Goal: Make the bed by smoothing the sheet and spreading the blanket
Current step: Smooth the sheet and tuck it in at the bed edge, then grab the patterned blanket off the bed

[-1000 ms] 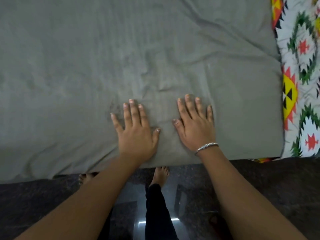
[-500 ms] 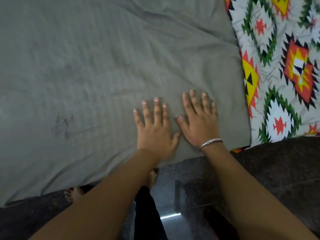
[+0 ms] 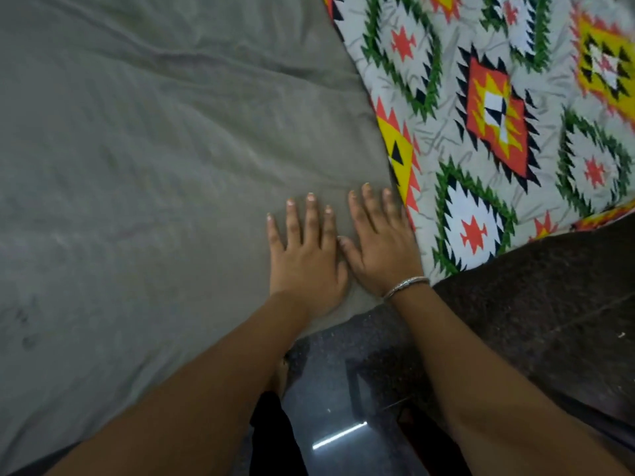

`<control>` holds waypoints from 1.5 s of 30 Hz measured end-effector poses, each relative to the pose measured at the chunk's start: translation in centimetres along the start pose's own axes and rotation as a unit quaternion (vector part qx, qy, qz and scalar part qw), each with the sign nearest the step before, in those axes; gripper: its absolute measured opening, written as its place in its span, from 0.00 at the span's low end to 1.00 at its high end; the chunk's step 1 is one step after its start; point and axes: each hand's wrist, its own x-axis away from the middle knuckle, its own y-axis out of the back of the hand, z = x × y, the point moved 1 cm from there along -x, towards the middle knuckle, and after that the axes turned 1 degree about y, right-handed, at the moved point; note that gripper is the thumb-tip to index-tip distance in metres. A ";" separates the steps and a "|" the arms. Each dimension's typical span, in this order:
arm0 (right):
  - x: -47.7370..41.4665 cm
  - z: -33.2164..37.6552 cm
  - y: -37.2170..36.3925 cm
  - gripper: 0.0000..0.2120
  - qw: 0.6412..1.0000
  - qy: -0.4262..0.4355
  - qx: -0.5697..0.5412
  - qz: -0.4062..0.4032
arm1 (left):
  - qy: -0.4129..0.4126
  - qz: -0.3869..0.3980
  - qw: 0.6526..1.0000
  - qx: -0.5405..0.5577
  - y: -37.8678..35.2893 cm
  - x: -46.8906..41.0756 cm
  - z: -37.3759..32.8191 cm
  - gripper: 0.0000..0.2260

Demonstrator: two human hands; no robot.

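Head view: a grey blanket (image 3: 154, 183) covers the left and middle of the scene, from the far edge down to the near left corner. It lies mostly flat. Long soft creases run across its far part, and faint dark smudges (image 3: 25, 324) mark it near the left edge.

Both hands lie palm down on the blanket close to its near right corner. The left hand (image 3: 304, 266) is flat with straight, slightly spread fingers pointing away from the person, and it presses on the cloth without gripping anything. The right hand (image 3: 379, 250) sits just beside it on the right, also flat and with straight fingers. Its thumb tip touches the side of the left hand. Its little-finger side reaches the blanket's right edge, where the grey cloth meets a patterned sheet (image 3: 515, 115). A thin silver bracelet (image 3: 405, 286) circles the right wrist.

The sheet fills the far right. It is pale, printed with green-bordered diamonds, red stars, and orange, yellow and black motifs. The blanket's right edge appears to lie over it, running diagonally from the far middle toward the hands.

Below the bed's near edge is a dark speckled floor (image 3: 549, 304), glossy enough to carry a bright streak of reflected light (image 3: 338, 434). Between the two forearms, a bare foot (image 3: 278, 376) and a black trouser leg (image 3: 275, 438) show at the foot of the bed.
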 end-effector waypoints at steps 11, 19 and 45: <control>0.3 -2.4 1.8 0.27 1.000 0.015 -0.008 -0.003 | -0.046 -0.027 0.999 -0.002 0.0 -3.2 -3.5 0.29; 1.9 -6.6 4.7 0.21 0.992 -0.077 -0.048 -0.084 | -0.147 -0.011 0.981 0.124 1.9 -5.2 -8.2 0.26; -15.4 -21.0 21.6 0.38 0.929 -0.345 -0.120 0.052 | 0.129 -0.062 0.848 0.511 19.0 -27.1 -12.9 0.11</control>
